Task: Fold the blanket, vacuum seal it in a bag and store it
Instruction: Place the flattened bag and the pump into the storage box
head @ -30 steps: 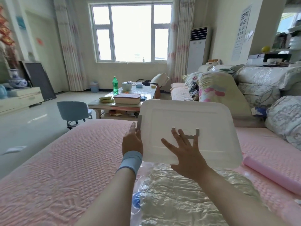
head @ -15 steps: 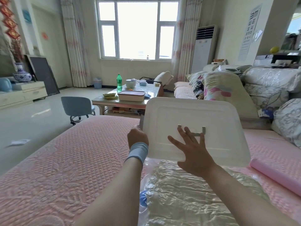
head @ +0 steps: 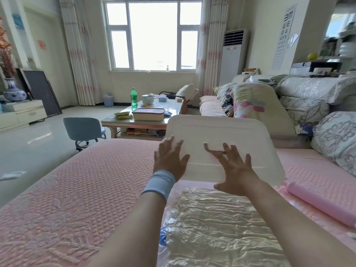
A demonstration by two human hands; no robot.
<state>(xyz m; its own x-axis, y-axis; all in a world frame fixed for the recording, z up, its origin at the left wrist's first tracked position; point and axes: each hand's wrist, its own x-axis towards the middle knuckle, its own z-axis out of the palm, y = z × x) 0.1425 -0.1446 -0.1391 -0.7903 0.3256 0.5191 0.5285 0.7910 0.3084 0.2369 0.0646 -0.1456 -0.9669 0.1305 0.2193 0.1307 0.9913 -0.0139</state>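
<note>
The blanket lies flattened inside a crinkled, shiny vacuum bag [head: 217, 224] on the pink bed right in front of me, with a blue valve [head: 162, 237] at its left edge. Just beyond the bag is a white plastic box lid [head: 240, 135], tilted towards me; what is under it is hidden. My left hand [head: 169, 158], with a blue wristband, lies flat on the lid's left part, fingers spread. My right hand [head: 235, 170] presses spread fingers on the lid below its handle, thumb at the near edge.
A pink roll [head: 323, 205] lies on the bed to the right of the bag. The pink bedcover [head: 77, 189] stretches to the left. Piled pillows and quilts [head: 260, 106] fill the right side. A coffee table [head: 134, 122] and a blue chair [head: 82, 130] stand beyond the bed.
My left hand has let go of the lid's left edge and now lies flat on top of it. The lid has tipped lower. My right hand stays spread near the handle.
</note>
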